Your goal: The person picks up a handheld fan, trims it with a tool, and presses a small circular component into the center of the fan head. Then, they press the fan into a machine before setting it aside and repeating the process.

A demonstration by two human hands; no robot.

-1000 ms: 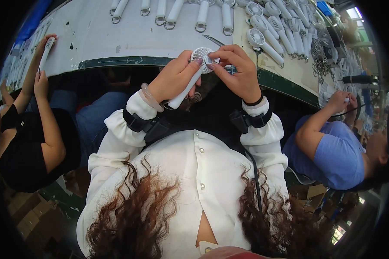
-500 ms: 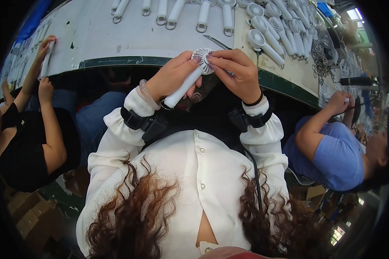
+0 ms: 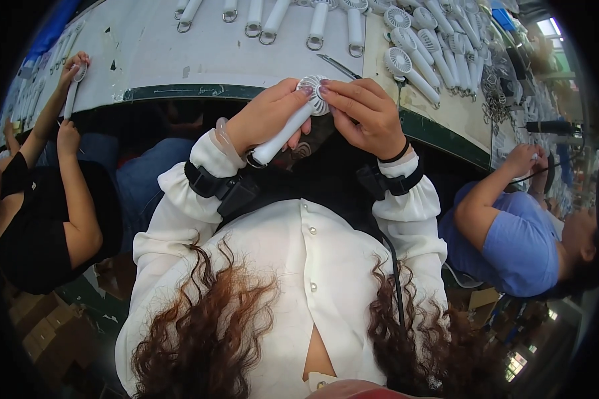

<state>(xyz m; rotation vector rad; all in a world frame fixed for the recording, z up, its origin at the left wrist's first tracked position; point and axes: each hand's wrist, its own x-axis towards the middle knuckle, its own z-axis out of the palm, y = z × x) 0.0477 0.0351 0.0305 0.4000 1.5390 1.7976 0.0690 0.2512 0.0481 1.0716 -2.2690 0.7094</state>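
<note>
In front of my chest, just off the table edge, is a white handheld fan (image 3: 277, 141), tilted with its round slatted head up and its handle end down toward me. My left hand (image 3: 267, 114) is closed round it just below the head, the thumb lying on the front. My right hand (image 3: 366, 114) has its thumb and fingers bent together at the right side of the fan's head. Whether a small part sits between those fingertips is hidden. A metal ring shows at the handle's lower end.
Several white fans (image 3: 318, 25) lie along the table (image 3: 180, 56). A slim knife-like tool (image 3: 339, 66) lies just beyond my right hand. More fans (image 3: 412, 70) and metal rings (image 3: 496, 103) are heaped at right. Co-workers sit left (image 3: 80, 219) and right (image 3: 512, 239).
My right fingers have shifted slightly on the fan's head, and the hand sits a little further right. The left co-worker's fan has turned, showing its round head.
</note>
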